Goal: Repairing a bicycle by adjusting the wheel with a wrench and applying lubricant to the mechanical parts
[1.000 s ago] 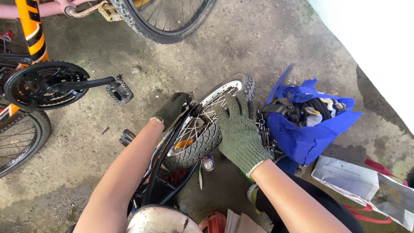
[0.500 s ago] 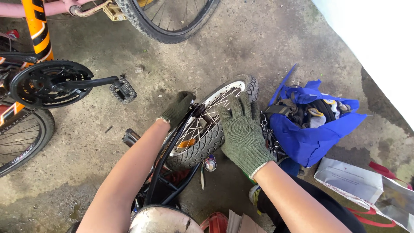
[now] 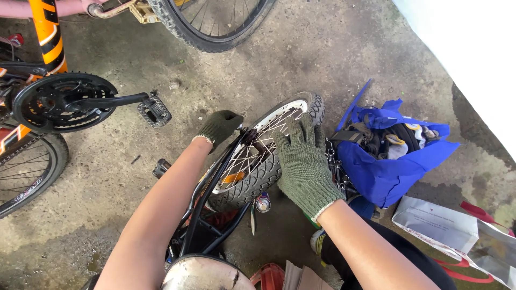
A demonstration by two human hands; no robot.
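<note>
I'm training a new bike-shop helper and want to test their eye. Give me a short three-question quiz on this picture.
1. True or false: both hands wear green knit gloves.
2. Where does the right hand rest? A) on the blue bag B) on the small wheel C) on the pedal
3. What lies on the floor just below the small wheel's tyre?

Key
1. True; the left hand is gloved too.
2. B
3. A small spray can.

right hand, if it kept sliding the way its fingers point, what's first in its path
Probably the knobby tyre at the top of the small wheel; the right hand lies flat on the spokes, fingertips just short of it.
</note>
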